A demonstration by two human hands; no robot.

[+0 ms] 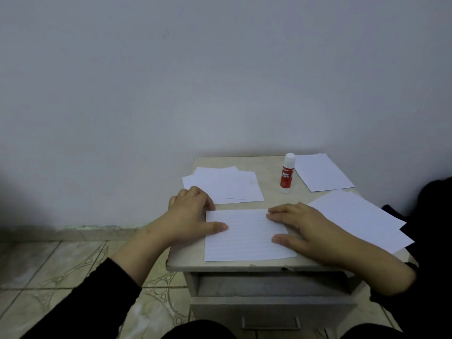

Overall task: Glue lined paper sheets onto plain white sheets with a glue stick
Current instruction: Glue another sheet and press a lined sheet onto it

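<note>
A lined paper sheet (247, 237) lies flat near the front edge of the small table (266, 192). My left hand (193, 216) rests on its left edge, thumb stretched across the paper. My right hand (300, 226) presses on its right side with straight fingers. A red glue stick (286, 173) with a white cap stands upright behind the sheet, untouched. Plain white sheets (225, 185) lie in a loose pile at the back left. More lined sheets (362, 217) lie at the right, overhanging the table edge.
Another white sheet (320, 172) lies at the back right, against the wall. The table has a drawer with a handle (271, 322) below. Tiled floor (61, 272) spreads to the left. A dark garment (433, 211) sits at the right.
</note>
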